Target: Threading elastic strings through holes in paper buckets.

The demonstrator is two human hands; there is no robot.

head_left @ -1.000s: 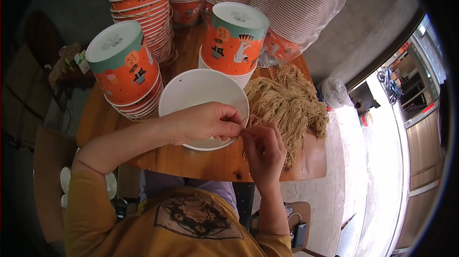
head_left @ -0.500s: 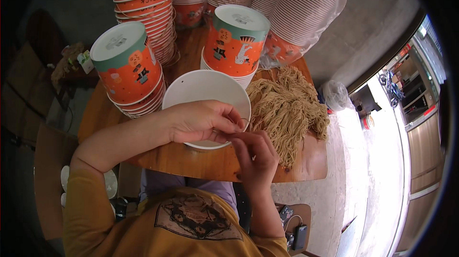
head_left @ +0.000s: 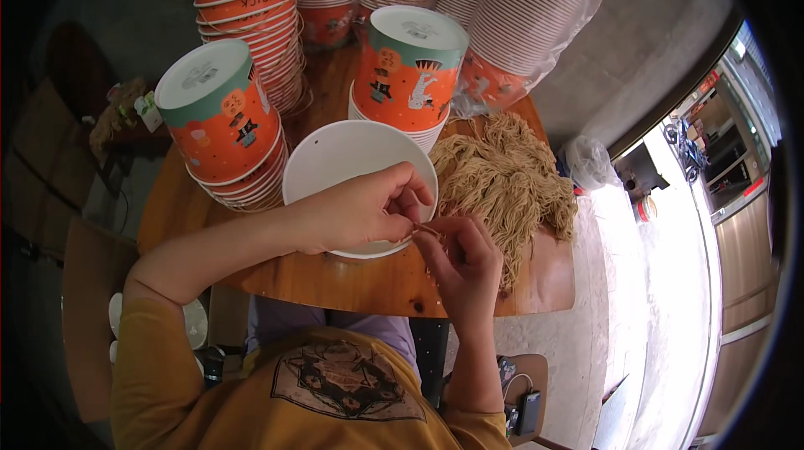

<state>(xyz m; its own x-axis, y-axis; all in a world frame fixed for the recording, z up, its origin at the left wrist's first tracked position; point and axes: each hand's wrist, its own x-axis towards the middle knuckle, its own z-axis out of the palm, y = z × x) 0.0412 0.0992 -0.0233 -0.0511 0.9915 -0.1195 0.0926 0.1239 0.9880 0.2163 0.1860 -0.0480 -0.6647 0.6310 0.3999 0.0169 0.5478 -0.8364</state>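
Paper throughout in the white bucket (head_left: 352,157), matt and smooth on its upturned base, with two tiny punched holes near the rim. Same coated paper, faintly glossy, on the orange printed buckets (head_left: 222,119) stacked upside down, ribbed where the rolled rims nest. Thin clear plastic film, crinkled and shiny, around the far stack of buckets (head_left: 528,23). Twisted paper-like cord, tan, dry and rough, in the heaped pile of strings (head_left: 507,186) and in the single strand (head_left: 425,231) pinched between left hand (head_left: 356,216) and right hand (head_left: 465,262). Varnished wood, warm brown with a soft sheen, for the table (head_left: 360,282). Soft matt cotton in the mustard shirt (head_left: 276,400).
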